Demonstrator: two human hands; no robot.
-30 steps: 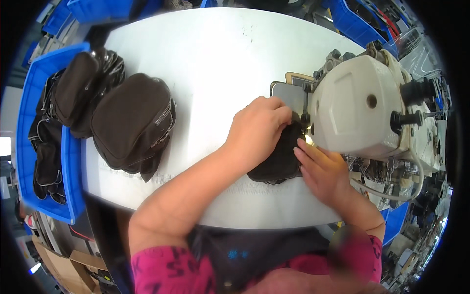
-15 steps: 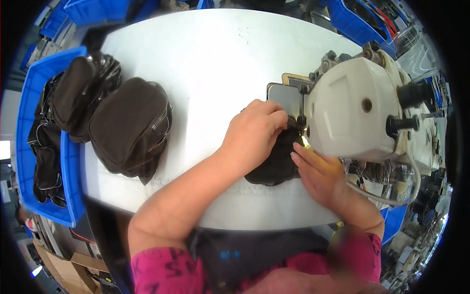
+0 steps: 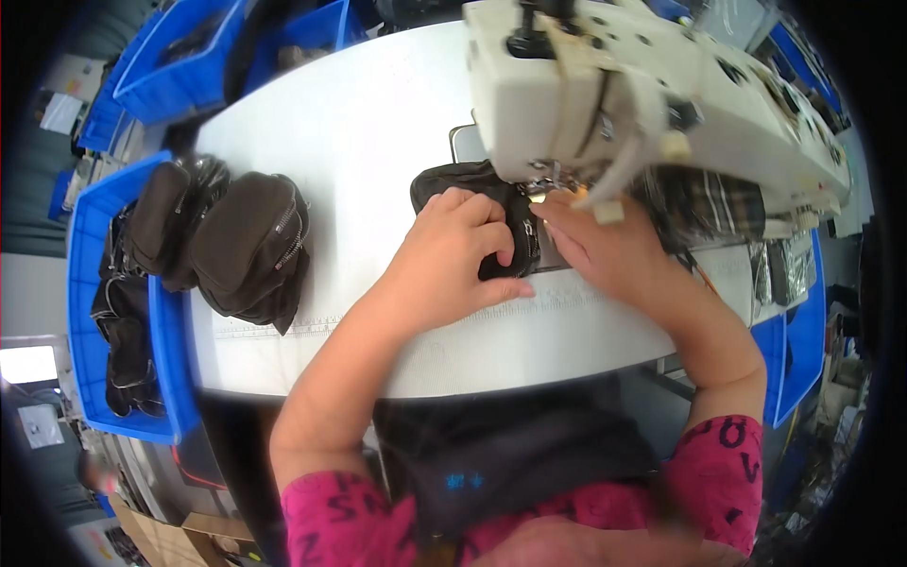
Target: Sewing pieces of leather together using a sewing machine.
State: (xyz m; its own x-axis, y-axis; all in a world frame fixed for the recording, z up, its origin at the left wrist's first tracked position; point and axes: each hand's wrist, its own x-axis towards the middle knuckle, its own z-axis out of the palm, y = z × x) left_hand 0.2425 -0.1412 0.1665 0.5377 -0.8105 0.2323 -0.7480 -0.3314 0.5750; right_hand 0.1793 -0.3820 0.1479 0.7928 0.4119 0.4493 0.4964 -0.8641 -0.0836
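A dark pouch (image 3: 436,186) with a zipper lies on the white table, its right side beneath the head of a sewing machine (image 3: 539,123). My left hand (image 3: 449,255) bears down on the pouch, its fingers bent over the fabric and its thumb reaching out to the right. Close to the lit needle area, my right hand (image 3: 614,248) has its fingers together at the pouch's right edge. The machine partly covers those fingertips. A piece of the zipper (image 3: 531,238) shows between my hands.
Several dark pouches (image 3: 244,236) are piled at the table's left. Beside them a blue bin (image 3: 175,350) holds more pouches. Other blue bins (image 3: 179,80) stand beyond the table. Behind my right hand lies dark material (image 3: 704,203) under the machine arm. A ruler strip (image 3: 350,319) runs along the table's near side.
My view has shifted, so the machine appears higher and more of its arm shows. My left hand has moved back from the needle area onto the pouch; my right fingers are now closer to the needle.
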